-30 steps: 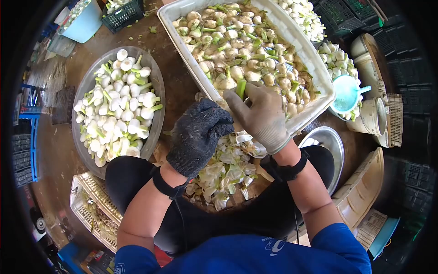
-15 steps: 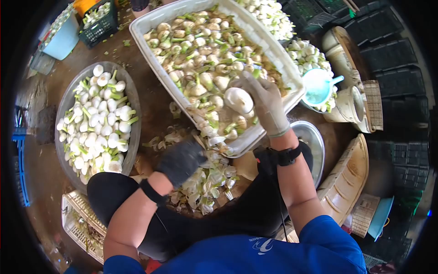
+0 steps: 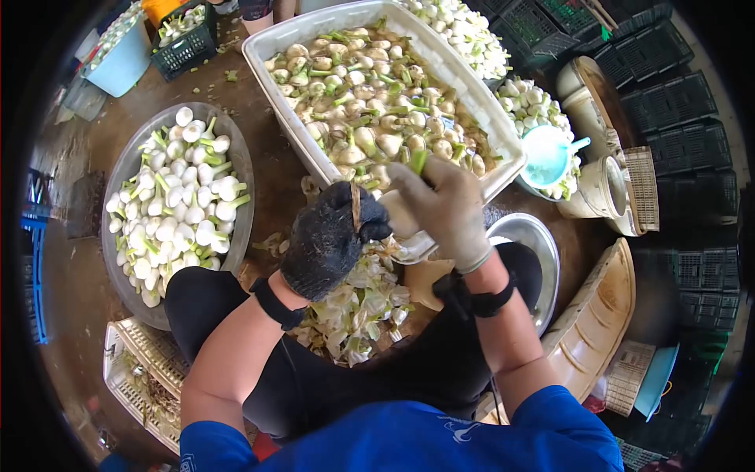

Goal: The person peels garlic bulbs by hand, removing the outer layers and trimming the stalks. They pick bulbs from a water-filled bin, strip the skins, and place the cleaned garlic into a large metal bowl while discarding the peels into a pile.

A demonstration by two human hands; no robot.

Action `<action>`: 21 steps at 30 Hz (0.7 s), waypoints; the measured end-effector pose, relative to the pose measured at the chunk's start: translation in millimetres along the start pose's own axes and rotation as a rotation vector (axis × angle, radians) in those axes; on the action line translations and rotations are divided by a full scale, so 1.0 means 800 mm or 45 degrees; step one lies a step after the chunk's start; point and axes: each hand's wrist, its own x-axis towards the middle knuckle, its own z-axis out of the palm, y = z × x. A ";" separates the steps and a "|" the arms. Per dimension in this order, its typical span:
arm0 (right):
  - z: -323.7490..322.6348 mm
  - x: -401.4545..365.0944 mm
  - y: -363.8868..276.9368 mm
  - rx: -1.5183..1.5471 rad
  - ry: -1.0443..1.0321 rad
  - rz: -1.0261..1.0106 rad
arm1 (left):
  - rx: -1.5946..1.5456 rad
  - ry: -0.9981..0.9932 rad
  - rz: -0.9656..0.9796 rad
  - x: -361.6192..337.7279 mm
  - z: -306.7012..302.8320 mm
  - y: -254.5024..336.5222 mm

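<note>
My left hand [image 3: 326, 240], in a black glove, is closed in front of my knees. A thin brown stick-like piece [image 3: 356, 206] shows at its thumb side; I cannot make out what kind of thing it is. My right hand [image 3: 448, 212], in a pale grey glove, grips a garlic bulb [image 3: 403, 214] close beside the left fingers. The bulb's green stem [image 3: 418, 161] pokes up past my right fingers. Just beyond both hands is a white tub [image 3: 275, 110] of wet garlic bulbs. Below them lies a heap of peeled skins [image 3: 354, 307].
On the left stands a round basin [image 3: 245, 181] of clean white garlic. A metal basin [image 3: 543, 236] sits by my right knee. A light blue dipper [image 3: 548, 153] rests on more garlic. Slatted white baskets [image 3: 130, 385] and stacked dark crates [image 3: 680, 141] line the sides.
My right hand has drawn the garlic bulb back from over the tub towards me. My left hand has risen and moved right to meet it.
</note>
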 end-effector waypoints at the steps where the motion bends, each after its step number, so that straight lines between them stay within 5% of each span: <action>1: 0.007 0.002 -0.001 0.005 0.002 -0.027 | -0.023 -0.046 -0.087 -0.009 0.001 -0.008; 2: 0.011 0.003 0.002 0.010 0.003 -0.046 | -0.050 -0.100 -0.176 -0.009 0.001 -0.005; 3: 0.007 0.004 0.005 -0.001 0.003 -0.034 | 0.175 -0.101 0.092 -0.003 -0.005 -0.003; 5: -0.011 0.017 0.019 -0.070 -0.022 0.302 | 0.300 -0.223 0.209 -0.010 -0.002 -0.002; 6: -0.028 0.027 0.050 -0.049 0.146 0.120 | 0.440 -0.341 0.330 -0.014 0.000 -0.003; 7: -0.062 0.035 0.098 -0.271 0.261 -0.220 | 0.552 -0.739 0.018 -0.031 0.003 -0.013; 8: -0.104 0.032 0.086 -0.146 0.248 0.303 | 0.566 -1.172 -0.203 -0.044 0.002 -0.026; 9: -0.145 0.025 0.106 -0.523 0.192 0.302 | 0.568 -1.598 -0.435 -0.053 -0.001 -0.034; 10: -0.187 0.018 0.128 -0.899 0.127 0.289 | 0.562 -1.589 -0.439 -0.059 -0.006 -0.033; 12: -0.240 -0.006 0.169 -1.038 -0.276 0.319 | 0.604 -1.852 -0.543 -0.063 -0.014 -0.027; 14: -0.229 -0.011 0.146 -0.677 -0.320 0.459 | 0.556 -1.714 -0.458 -0.066 -0.006 -0.028; 16: -0.178 0.001 0.135 -0.263 -0.308 0.295 | 0.442 -1.250 -0.251 -0.073 0.015 -0.038; 19: -0.072 0.041 0.122 -0.300 -0.801 -0.248 | 0.355 -1.289 -0.224 -0.066 0.030 -0.050; 21: 0.017 0.056 0.139 -0.621 -1.137 -0.121 | 0.374 -1.310 -0.214 -0.061 0.034 -0.052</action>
